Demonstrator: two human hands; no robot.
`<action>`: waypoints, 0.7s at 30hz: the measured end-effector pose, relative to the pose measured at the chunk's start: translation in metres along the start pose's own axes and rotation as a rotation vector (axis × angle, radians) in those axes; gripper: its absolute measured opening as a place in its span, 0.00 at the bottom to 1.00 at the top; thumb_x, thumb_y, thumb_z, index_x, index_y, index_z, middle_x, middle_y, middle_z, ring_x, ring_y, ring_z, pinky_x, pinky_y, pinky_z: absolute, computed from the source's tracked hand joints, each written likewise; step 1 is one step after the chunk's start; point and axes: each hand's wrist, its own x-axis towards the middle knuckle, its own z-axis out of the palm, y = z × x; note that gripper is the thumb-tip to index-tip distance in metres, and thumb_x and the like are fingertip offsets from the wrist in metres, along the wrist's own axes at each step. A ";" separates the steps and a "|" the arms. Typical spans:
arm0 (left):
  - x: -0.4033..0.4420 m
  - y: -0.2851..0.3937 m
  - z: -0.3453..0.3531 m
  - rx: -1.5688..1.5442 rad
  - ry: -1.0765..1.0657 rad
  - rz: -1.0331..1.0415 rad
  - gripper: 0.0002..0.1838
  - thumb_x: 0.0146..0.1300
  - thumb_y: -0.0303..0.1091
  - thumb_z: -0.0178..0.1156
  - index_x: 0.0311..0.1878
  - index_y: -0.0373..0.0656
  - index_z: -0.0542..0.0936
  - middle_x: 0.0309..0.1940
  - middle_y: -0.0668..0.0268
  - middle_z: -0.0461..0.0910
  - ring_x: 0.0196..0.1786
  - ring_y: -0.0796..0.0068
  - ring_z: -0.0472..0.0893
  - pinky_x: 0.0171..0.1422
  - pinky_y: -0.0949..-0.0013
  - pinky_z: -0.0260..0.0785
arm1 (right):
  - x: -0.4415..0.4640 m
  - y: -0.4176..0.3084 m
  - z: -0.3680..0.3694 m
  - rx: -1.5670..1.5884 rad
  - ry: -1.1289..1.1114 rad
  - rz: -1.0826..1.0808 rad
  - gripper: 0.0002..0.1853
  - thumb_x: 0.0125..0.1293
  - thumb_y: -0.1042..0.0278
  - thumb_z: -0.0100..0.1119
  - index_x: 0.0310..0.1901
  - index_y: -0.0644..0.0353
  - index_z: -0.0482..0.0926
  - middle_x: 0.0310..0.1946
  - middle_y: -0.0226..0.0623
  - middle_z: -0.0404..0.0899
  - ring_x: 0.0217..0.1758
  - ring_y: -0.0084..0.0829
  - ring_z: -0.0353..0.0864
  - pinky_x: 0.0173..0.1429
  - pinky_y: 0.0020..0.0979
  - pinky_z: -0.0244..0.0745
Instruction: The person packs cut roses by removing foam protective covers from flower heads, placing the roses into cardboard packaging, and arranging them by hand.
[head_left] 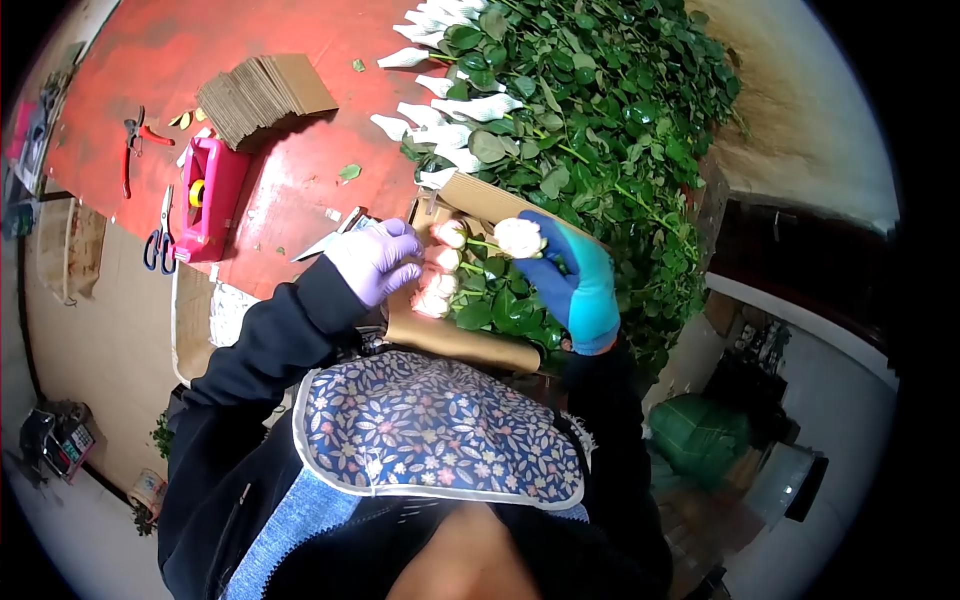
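Observation:
Several pink roses (pixel 438 285) lie with their heads to the left and green leaves to the right, inside a brown cardboard wrap (pixel 465 342). My left hand (pixel 373 258), in a thin lilac glove, is beside the rose heads at the left end of the wrap. Its fingers are loosely bent and apart, with nothing visible in them. A blue and teal work glove covers my right hand (pixel 572 285). Its fingers close around a paler rose (pixel 518 238) just below the head, above the leaves. The stem of this rose is hidden by the glove.
Leafy stems with white-netted heads (pixel 425 115) are piled along the table's right. On the red table (pixel 300 215) are stacked cardboard pieces (pixel 265 95), a pink tape dispenser (pixel 212 205), scissors (pixel 163 235), red-handled pliers (pixel 135 145) and a blade-like tool (pixel 330 238) near my left hand.

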 end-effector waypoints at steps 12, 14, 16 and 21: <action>0.028 -0.012 0.055 0.433 0.045 0.225 0.14 0.72 0.40 0.51 0.57 0.47 0.73 0.29 0.59 0.81 0.23 0.54 0.79 0.31 0.55 0.75 | 0.019 0.056 0.019 -0.637 0.012 -0.410 0.25 0.56 0.71 0.71 0.57 0.56 0.80 0.39 0.43 0.84 0.39 0.46 0.84 0.41 0.41 0.79; 0.029 0.026 0.035 -0.327 -0.178 -0.525 0.13 0.73 0.40 0.48 0.55 0.48 0.74 0.29 0.60 0.80 0.25 0.61 0.81 0.31 0.61 0.77 | 0.022 0.058 0.022 -0.764 0.011 -0.465 0.25 0.57 0.66 0.69 0.58 0.55 0.79 0.35 0.41 0.83 0.35 0.45 0.83 0.38 0.42 0.78; 0.022 0.021 0.041 -0.239 -0.127 -0.442 0.13 0.74 0.42 0.48 0.55 0.49 0.74 0.26 0.58 0.80 0.23 0.58 0.80 0.28 0.58 0.74 | 0.022 0.063 0.025 -1.036 0.049 -0.558 0.24 0.59 0.64 0.66 0.58 0.53 0.79 0.33 0.39 0.82 0.33 0.42 0.82 0.36 0.41 0.77; 0.014 0.015 0.048 -0.183 -0.121 -0.406 0.17 0.78 0.45 0.43 0.59 0.48 0.73 0.27 0.66 0.79 0.21 0.72 0.78 0.29 0.67 0.76 | 0.028 0.072 0.035 -1.166 -0.040 -0.493 0.22 0.60 0.62 0.63 0.57 0.54 0.79 0.29 0.35 0.77 0.33 0.38 0.80 0.37 0.40 0.75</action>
